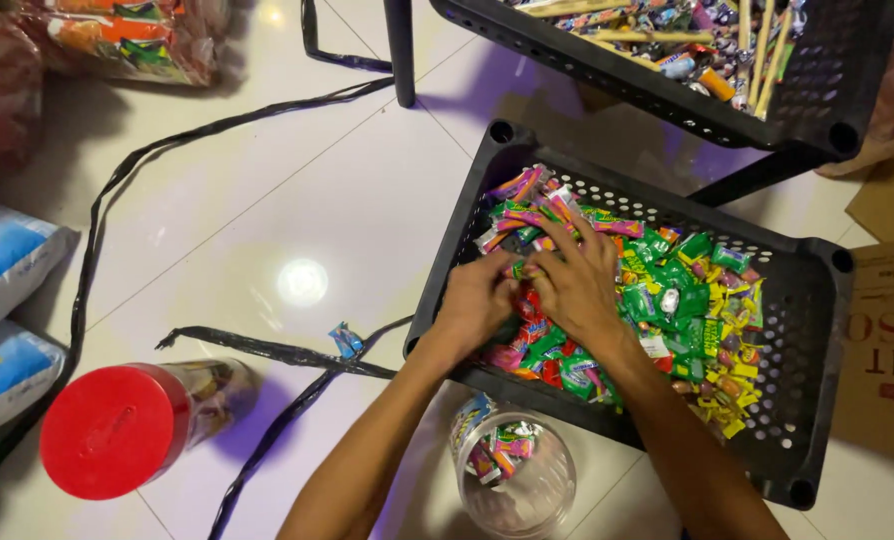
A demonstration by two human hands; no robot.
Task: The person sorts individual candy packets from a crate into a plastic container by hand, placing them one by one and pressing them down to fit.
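Note:
A black perforated plastic basket (pixel 817 330) on the floor holds a heap of small wrapped candies (pixel 692 300) in green, pink, red and yellow. Both my hands are inside its left part. My left hand (pixel 477 300) is curled over red and pink candies near the basket's left wall. My right hand (pixel 575 280) lies beside it, fingers spread forward onto pink wrapped candies (pixel 527 215). Whether either hand grips a candy is hidden by the fingers. Just in front of the basket stands an open clear plastic jar (pixel 515 470) with a few candies in it.
A clear jar with a red lid (pixel 117 430) lies at the left. Black straps (pixel 267 350) trail across the white tiled floor. A second black basket (pixel 667 60) of sweets stands above on legs. Blue bags (pixel 7 300) at far left, a cardboard box (pixel 887 350) at right.

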